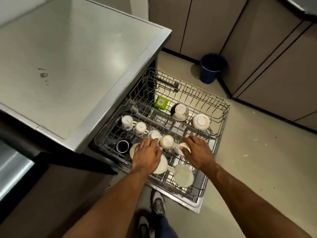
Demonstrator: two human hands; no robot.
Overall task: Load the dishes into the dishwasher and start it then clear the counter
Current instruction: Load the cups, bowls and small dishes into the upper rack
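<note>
The dishwasher's upper wire rack (pixel 221 107) is pulled out over the open door (pixel 197 206). Several white cups stand upside down in it, among them a row of small mugs (pixel 127 121) on the left, a brown-and-white bowl (pixel 180 109) and a white bowl (pixel 201 121) further back. A green container (pixel 160 102) lies near the rear. My left hand (pixel 147 155) rests with straight fingers on a cup (pixel 155 134) and a white plate (pixel 163 166). My right hand (pixel 197 151) lies on a patterned mug (pixel 176 148), fingers spread.
A bare steel counter (pixel 68 57) runs over the dishwasher on the left. A blue bucket (pixel 211 67) stands on the floor by the beige cabinets (pixel 257 57). My shoes (pixel 157 201) are just in front of the open door. A dark blue cup (pixel 122 146) sits at the rack's left.
</note>
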